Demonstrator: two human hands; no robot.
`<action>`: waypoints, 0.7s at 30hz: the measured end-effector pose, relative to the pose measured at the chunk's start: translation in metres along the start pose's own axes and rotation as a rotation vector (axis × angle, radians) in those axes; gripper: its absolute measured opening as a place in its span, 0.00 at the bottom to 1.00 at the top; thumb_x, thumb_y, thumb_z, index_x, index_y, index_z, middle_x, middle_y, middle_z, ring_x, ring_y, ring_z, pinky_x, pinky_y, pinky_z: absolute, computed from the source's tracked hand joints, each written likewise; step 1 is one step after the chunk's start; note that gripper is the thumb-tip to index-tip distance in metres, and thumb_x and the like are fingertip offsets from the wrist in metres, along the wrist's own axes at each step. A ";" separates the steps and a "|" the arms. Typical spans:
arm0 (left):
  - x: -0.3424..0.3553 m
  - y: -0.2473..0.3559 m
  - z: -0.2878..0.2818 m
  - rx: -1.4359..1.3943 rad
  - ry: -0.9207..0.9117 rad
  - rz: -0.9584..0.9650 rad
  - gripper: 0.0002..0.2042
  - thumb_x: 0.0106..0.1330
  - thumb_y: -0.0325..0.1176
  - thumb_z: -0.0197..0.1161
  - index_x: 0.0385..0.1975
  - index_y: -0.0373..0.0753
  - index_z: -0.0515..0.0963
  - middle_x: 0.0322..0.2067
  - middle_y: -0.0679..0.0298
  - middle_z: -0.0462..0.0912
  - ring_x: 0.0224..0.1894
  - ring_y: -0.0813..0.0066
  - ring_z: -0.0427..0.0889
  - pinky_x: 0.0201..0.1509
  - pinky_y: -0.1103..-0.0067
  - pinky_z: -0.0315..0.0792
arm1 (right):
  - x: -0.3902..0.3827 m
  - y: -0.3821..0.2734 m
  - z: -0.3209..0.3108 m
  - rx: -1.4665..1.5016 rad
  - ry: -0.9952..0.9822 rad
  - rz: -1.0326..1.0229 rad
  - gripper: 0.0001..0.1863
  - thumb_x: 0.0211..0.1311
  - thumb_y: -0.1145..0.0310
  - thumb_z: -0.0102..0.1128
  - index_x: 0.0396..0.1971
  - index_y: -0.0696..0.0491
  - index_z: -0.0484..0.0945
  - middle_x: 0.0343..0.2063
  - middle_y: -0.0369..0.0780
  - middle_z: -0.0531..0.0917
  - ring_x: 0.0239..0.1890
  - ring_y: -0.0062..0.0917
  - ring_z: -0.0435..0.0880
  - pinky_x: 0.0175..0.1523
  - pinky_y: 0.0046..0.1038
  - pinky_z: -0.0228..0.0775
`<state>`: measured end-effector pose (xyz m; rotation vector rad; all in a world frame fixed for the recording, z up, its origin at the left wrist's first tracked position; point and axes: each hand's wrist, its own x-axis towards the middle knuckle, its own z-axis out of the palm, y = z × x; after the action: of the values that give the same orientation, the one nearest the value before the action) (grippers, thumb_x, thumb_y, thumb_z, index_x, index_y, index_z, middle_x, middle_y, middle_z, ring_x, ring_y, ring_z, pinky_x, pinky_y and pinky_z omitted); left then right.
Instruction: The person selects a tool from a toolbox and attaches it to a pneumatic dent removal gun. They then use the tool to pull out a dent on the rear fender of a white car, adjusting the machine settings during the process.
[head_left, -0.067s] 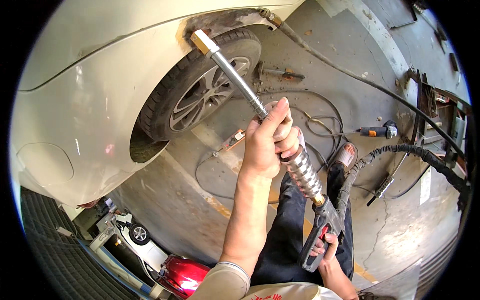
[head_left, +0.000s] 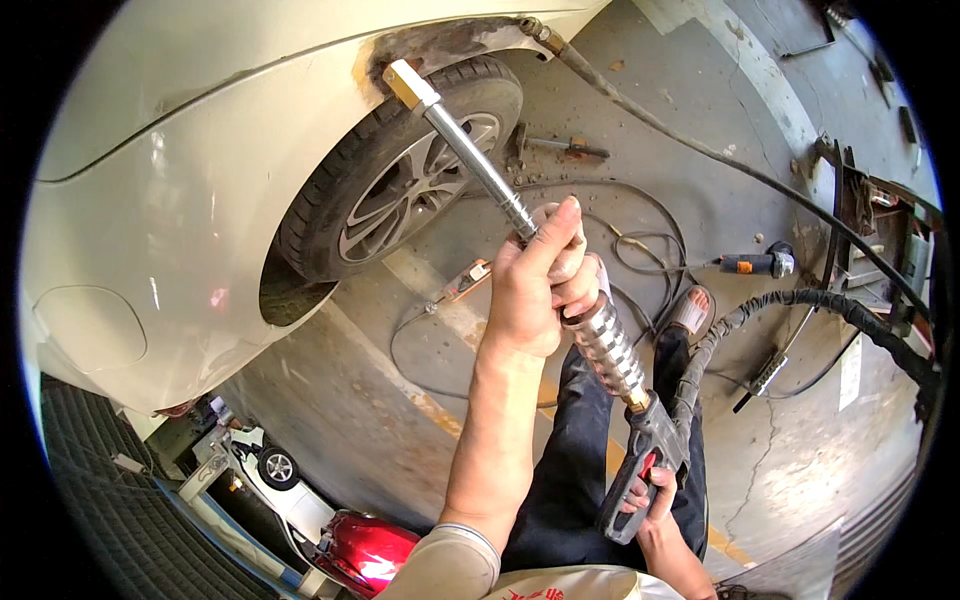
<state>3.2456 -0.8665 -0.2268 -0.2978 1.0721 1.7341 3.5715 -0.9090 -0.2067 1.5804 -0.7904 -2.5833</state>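
A dent-puller slide hammer (head_left: 473,160) slants across the view, its chromed rod running up to the far left. Its brass-coloured block tip (head_left: 408,86) lies over the scraped, darkened wheel-arch edge (head_left: 445,42) of a cream car; whether it touches there I cannot tell. My left hand (head_left: 535,280) is closed round the rod, at the upper end of the ribbed metal weight (head_left: 607,345). Below, my right hand (head_left: 655,492) wraps the black pistol grip (head_left: 620,490), fingers near its red trigger. A thick wrapped cable (head_left: 735,318) leaves the grip to the right.
A second cable (head_left: 690,140) is fixed to the arch edge by a clamp (head_left: 540,35). The car's wheel (head_left: 400,185) stands beside the rod. On the floor lie a hammer (head_left: 565,146), an angle grinder (head_left: 760,262) and loose cords. Metal parts (head_left: 870,215) are piled at right.
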 end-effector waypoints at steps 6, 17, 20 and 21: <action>-0.002 0.001 0.001 -0.022 0.006 -0.002 0.14 0.67 0.42 0.54 0.22 0.43 0.66 0.10 0.78 0.50 0.09 0.87 0.47 0.13 0.84 0.47 | 0.001 0.001 -0.018 0.037 -0.088 0.005 0.14 0.47 0.60 0.55 0.31 0.53 0.72 0.12 0.32 0.67 0.10 0.16 0.64 0.20 0.22 0.61; -0.002 0.003 0.009 -0.051 0.035 -0.023 0.12 0.67 0.40 0.53 0.23 0.43 0.66 0.09 0.78 0.50 0.09 0.87 0.47 0.13 0.84 0.46 | -0.023 -0.004 0.000 0.034 -0.056 0.013 0.16 0.48 0.58 0.54 0.32 0.55 0.71 0.11 0.33 0.68 0.09 0.15 0.63 0.20 0.22 0.60; -0.004 0.005 0.016 -0.055 0.048 -0.023 0.12 0.67 0.40 0.53 0.23 0.43 0.67 0.09 0.78 0.49 0.09 0.86 0.47 0.13 0.83 0.47 | -0.037 -0.009 0.009 0.031 -0.050 0.024 0.16 0.46 0.58 0.55 0.28 0.56 0.71 0.09 0.32 0.66 0.09 0.15 0.63 0.20 0.21 0.60; -0.004 0.006 0.018 -0.052 0.054 -0.021 0.12 0.67 0.40 0.53 0.23 0.43 0.67 0.09 0.78 0.49 0.09 0.86 0.47 0.13 0.83 0.47 | -0.041 -0.010 0.009 0.037 -0.055 0.033 0.16 0.46 0.58 0.55 0.27 0.56 0.71 0.09 0.32 0.66 0.09 0.15 0.62 0.19 0.20 0.60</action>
<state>3.2480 -0.8555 -0.2106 -0.3891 1.0607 1.7455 3.5869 -0.8858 -0.1736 1.4982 -0.8664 -2.6139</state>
